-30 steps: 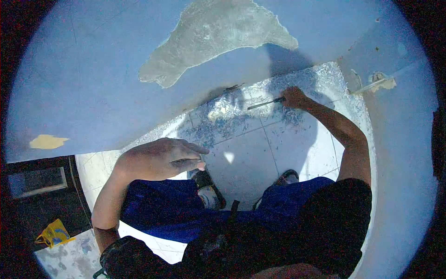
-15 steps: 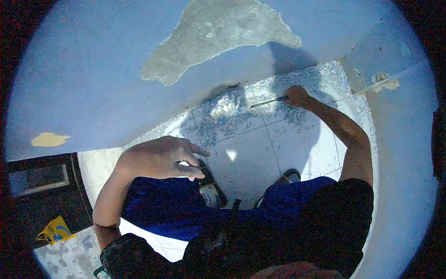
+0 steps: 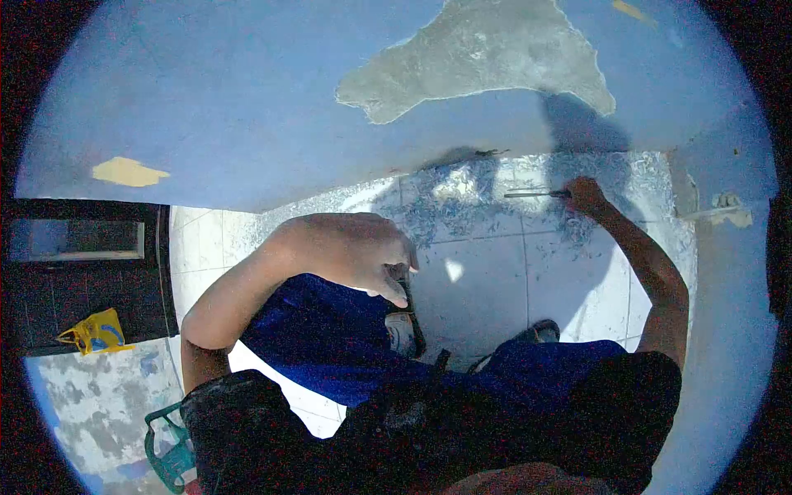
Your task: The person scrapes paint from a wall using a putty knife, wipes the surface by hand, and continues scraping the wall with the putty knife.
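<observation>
My right hand (image 3: 586, 195) is closed round the dark handle of a tool with a long, thin blade (image 3: 532, 195). The blade points left, low over the floor near the foot of the blue wall (image 3: 247, 99). Flakes of paint (image 3: 445, 214) lie scattered on the white tiles beneath and around it. A large grey patch (image 3: 487, 66) of bare plaster shows on the wall. Closer to my body, my left hand (image 3: 355, 252) hangs in the air over my left leg, empty, thumb and fingers apart and slightly bent.
White floor tiles (image 3: 478, 289) lie between my feet. To the left are a dark panelled door (image 3: 82, 289), a yellow bag (image 3: 103, 332) and a green plastic object (image 3: 171, 454) by my elbow. At right another wall (image 3: 726, 280) meets the blue one.
The view has turned, so wall and floor appear shifted and rotated. The blade now lies nearly level in view instead of slanting, and my left hand's fingers point further downward.
</observation>
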The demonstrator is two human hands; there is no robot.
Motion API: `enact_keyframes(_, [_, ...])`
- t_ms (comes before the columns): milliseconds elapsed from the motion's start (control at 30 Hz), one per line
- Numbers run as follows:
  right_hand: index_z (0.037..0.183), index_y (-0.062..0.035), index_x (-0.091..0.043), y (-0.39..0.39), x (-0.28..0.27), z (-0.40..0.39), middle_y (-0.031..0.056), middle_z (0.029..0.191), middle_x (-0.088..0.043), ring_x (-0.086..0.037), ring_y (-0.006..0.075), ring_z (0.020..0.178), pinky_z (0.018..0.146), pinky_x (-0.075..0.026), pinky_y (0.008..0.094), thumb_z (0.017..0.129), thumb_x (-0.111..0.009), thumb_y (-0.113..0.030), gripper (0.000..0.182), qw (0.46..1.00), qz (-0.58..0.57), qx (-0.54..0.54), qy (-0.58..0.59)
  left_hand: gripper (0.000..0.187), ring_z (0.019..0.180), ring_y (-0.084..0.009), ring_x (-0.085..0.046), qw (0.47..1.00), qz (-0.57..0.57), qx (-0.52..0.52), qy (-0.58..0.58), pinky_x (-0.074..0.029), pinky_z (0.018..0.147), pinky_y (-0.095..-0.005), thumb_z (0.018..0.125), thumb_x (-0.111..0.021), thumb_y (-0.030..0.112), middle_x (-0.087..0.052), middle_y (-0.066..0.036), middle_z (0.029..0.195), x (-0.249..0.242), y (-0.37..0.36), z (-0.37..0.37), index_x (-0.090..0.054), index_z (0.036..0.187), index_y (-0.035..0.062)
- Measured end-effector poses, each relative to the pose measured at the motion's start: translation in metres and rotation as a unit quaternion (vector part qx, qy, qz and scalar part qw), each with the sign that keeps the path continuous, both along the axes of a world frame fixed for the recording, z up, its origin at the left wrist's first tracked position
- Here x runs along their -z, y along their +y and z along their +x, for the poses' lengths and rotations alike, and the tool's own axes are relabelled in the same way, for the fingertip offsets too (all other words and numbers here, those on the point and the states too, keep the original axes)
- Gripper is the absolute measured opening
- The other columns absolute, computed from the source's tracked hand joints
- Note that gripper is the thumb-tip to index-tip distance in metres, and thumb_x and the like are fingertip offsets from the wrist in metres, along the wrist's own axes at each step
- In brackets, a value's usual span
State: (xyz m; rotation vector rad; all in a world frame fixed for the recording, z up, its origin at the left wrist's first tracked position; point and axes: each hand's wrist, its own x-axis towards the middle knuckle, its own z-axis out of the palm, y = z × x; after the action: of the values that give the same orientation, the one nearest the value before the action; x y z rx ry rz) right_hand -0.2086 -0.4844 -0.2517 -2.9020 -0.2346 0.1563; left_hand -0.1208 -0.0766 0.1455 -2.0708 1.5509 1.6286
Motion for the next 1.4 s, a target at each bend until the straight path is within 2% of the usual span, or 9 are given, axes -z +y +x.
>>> enact_keyframes(300, [0.080,-0.0109,-0.061,0.008,-0.022,0.005,0.0136,0.073,-0.059,-0.057,0.0351,0.074,0.066,-0.045,0.0474,0.072,-0.062,-0.035,0.025,0.995,-0.041,0.034,0.083,0.041,0.089,-0.0328,-0.056,0.995,-0.096,0.039,0.013,-0.043,0.078,-0.0394,0.075,-0.067,0.036,-0.058,-0.016,0.090,0.010,0.007,0.004,-0.053,0.065,-0.0010])
enact_keyframes(400, [0.079,-0.0096,-0.060,0.006,-0.013,0.004,0.0131,0.073,-0.059,-0.057,0.0344,0.075,0.067,-0.045,0.0479,0.072,-0.063,-0.033,0.025,0.997,-0.047,0.005,0.062,0.043,0.079,-0.0340,-0.059,0.994,-0.103,0.033,0.023,-0.045,0.071,-0.0413,0.070,-0.069,0.034,-0.060,-0.019,0.082,0.009,0.006,0.005,-0.061,0.089,-0.0031])
enact_keyframes(700, [0.078,-0.0084,-0.060,0.007,-0.010,-0.003,0.0158,0.075,-0.058,-0.057,0.0350,0.077,0.068,-0.044,0.0487,0.070,-0.063,-0.028,0.022,1.000,-0.024,0.017,0.001,0.049,0.077,-0.0317,-0.059,0.998,-0.064,-0.006,-0.010,-0.044,0.070,-0.0405,0.077,-0.062,0.046,-0.059,-0.018,0.077,0.009,0.004,0.001,-0.060,0.090,-0.0016])
enact_keyframes(900, [0.076,-0.0073,-0.060,0.013,-0.011,0.004,0.0169,0.070,-0.058,-0.057,0.0372,0.068,0.064,-0.044,0.0488,0.069,-0.064,-0.030,0.024,0.998,-0.003,0.044,0.047,0.065,0.088,-0.0323,-0.059,0.995,-0.088,-0.046,-0.018,-0.046,0.078,-0.0397,0.081,-0.050,0.060,-0.060,-0.020,0.091,0.009,0.004,0.004,-0.057,0.103,-0.0015])
enact_keyframes(1067, [0.078,-0.0076,-0.063,0.031,-0.020,0.011,0.0182,0.073,-0.061,-0.057,0.0385,0.064,0.063,-0.045,0.0472,0.066,-0.065,-0.029,0.025,0.992,0.115,-0.002,-0.045,0.057,0.111,-0.0317,-0.051,0.993,-0.025,-0.109,-0.037,-0.040,0.095,-0.0366,0.083,-0.060,0.043,-0.054,-0.018,0.117,-0.017,0.004,-0.009,-0.050,0.119,-0.0003])
enact_keyframes(1167, [0.085,-0.0071,-0.066,0.043,-0.012,0.029,0.0183,0.075,-0.062,-0.058,0.0377,0.065,0.064,-0.046,0.0458,0.063,-0.065,-0.026,0.028,0.981,0.181,-0.042,-0.055,0.059,0.112,-0.0307,-0.051,0.992,-0.019,-0.119,-0.048,-0.040,0.095,-0.0376,0.081,-0.061,0.043,-0.053,-0.018,0.119,-0.030,0.010,-0.025,-0.049,0.120,0.0006])
enact_keyframes(1200, [0.087,-0.0068,-0.066,0.051,-0.014,0.036,0.0180,0.074,-0.062,-0.058,0.0373,0.066,0.065,-0.046,0.0454,0.063,-0.065,-0.025,0.030,0.980,0.181,-0.047,-0.074,0.055,0.095,-0.0340,-0.057,0.983,-0.129,-0.117,-0.063,-0.044,0.085,-0.0388,0.085,-0.055,0.045,-0.058,-0.020,0.101,-0.026,0.019,-0.030,-0.051,0.113,-0.0020])
enact_keyframes(1333, [0.088,-0.0087,-0.066,0.084,-0.018,0.068,0.0158,0.076,-0.061,-0.061,0.0336,0.074,0.071,-0.048,0.0431,0.062,-0.065,-0.023,0.029,0.966,0.188,-0.064,-0.168,0.060,0.118,-0.0326,-0.043,0.983,-0.098,-0.095,-0.125,-0.034,0.100,-0.0398,0.083,-0.059,0.043,-0.044,-0.018,0.128,-0.012,0.039,-0.029,-0.044,0.125,0.0026])
enact_keyframes(1400, [0.088,-0.0089,-0.066,0.097,-0.036,0.083,0.0156,0.075,-0.062,-0.061,0.0338,0.074,0.071,-0.048,0.0432,0.063,-0.066,-0.024,0.030,0.977,0.193,-0.058,-0.062,0.065,0.130,-0.0303,-0.029,0.985,-0.043,-0.084,-0.147,-0.025,0.107,-0.0408,0.082,-0.059,0.044,-0.031,-0.016,0.141,-0.006,0.036,-0.007,-0.038,0.132,0.0069])
